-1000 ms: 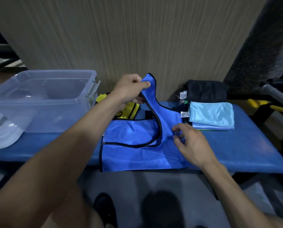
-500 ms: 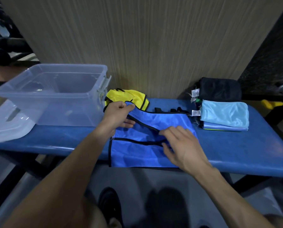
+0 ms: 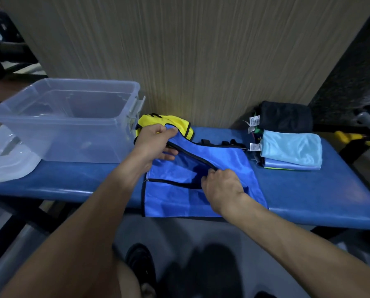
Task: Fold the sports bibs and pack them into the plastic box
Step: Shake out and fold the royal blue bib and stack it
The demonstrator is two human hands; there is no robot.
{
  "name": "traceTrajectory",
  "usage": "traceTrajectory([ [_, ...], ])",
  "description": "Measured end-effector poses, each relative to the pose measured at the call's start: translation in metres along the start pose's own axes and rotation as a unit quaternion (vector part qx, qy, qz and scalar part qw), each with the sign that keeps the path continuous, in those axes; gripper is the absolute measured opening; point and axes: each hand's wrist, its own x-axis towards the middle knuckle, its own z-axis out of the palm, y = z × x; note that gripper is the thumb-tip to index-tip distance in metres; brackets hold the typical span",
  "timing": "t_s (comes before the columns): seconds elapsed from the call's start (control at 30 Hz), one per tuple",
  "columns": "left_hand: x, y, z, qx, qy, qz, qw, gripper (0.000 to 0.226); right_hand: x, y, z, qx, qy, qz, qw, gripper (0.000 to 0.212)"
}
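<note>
On the blue worktop (image 3: pixel 308 196), we pinch the blue bib (image 3: pixel 229 160): left hand (image 3: pixel 155 141) fingers closed on its strap, right hand (image 3: pixel 220 187) fingers gripping its black trim.

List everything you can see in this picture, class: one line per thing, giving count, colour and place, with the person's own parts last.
plastic box: 1, clear, open, left on bench
lid: 1, clear, left of the box
blue bib: 1, blue with black trim, centre of bench, in both hands
yellow bib: 1, yellow, behind the blue one
folded stack: 1, light blue on top, right on bench
dark bundle: 1, black, behind the stack
bench: 1, blue padded
left hand: pinching the bib's strap
right hand: gripping the bib's black trim
</note>
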Motion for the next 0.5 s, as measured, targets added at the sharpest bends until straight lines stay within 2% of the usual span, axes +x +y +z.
traceTrajectory([
  [0.07, -0.001, -0.001, -0.002, -0.003, 0.000, -0.001, 1.000, 0.035, -0.002, 0.001, -0.003, -0.004, -0.021, 0.011, 1.000, 0.028],
  [0.17, -0.002, -0.002, -0.003, -0.006, -0.001, -0.001, 1.000, 0.033, -0.005, 0.001, -0.005, -0.020, -0.028, 0.023, 0.999, 0.032],
  [0.23, -0.003, -0.004, -0.003, -0.003, -0.002, -0.004, 1.000, 0.031, -0.010, 0.001, -0.003, -0.037, -0.011, 0.014, 0.999, 0.031],
  [0.33, -0.005, -0.008, -0.006, 0.008, 0.002, -0.012, 1.000, 0.032, -0.024, 0.001, -0.003, -0.051, 0.029, -0.031, 0.998, 0.017],
  [0.5, -0.012, -0.023, -0.018, 0.067, 0.013, -0.050, 0.996, 0.028, -0.039, 0.007, 0.011, -0.056, 0.092, -0.083, 0.991, 0.024],
])
